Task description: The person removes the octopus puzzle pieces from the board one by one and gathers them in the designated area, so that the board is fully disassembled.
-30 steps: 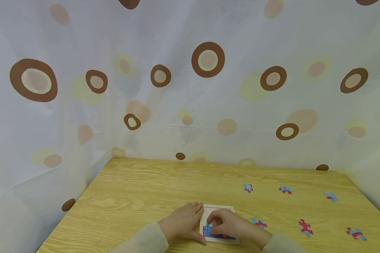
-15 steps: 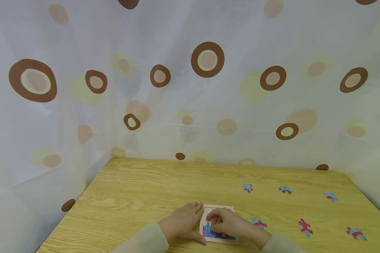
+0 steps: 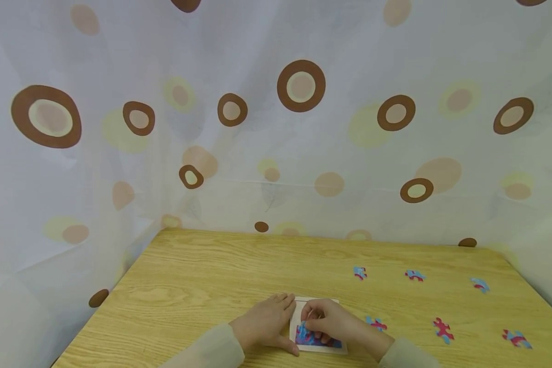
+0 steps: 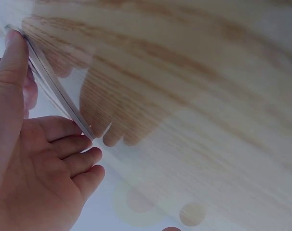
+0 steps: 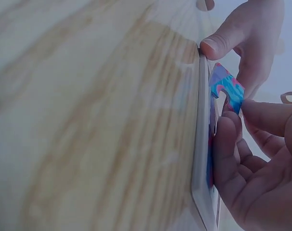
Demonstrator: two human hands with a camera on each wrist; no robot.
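A shallow white puzzle tray [image 3: 322, 350] lies at the table's near edge, with blue, purple and pink puzzle along its lower part. My left hand [image 3: 264, 322] rests beside its left side, fingers at the far corner and thumb at the near corner. In the left wrist view the fingers [image 4: 83, 161] are extended against the tray edge [image 4: 57, 89]. Over the tray, my right hand [image 3: 333, 322] pinches a blue and pink puzzle piece [image 5: 229, 87] between thumb and fingers. The piece stands tilted, its lower edge close to the tray. The right hand hides much of the tray.
To the right lie several loose puzzle pieces in two rows, among them a near red and blue piece [image 3: 443, 330], one beside the right forearm [image 3: 376, 323] and a far piece [image 3: 415, 276]. A patterned curtain [image 3: 303, 204] hangs behind the wooden table [image 3: 221, 271].
My right hand has shifted slightly, and the pinched piece now shows tilted up over the tray's left part. The left hand, tray and loose pieces have stayed in place.
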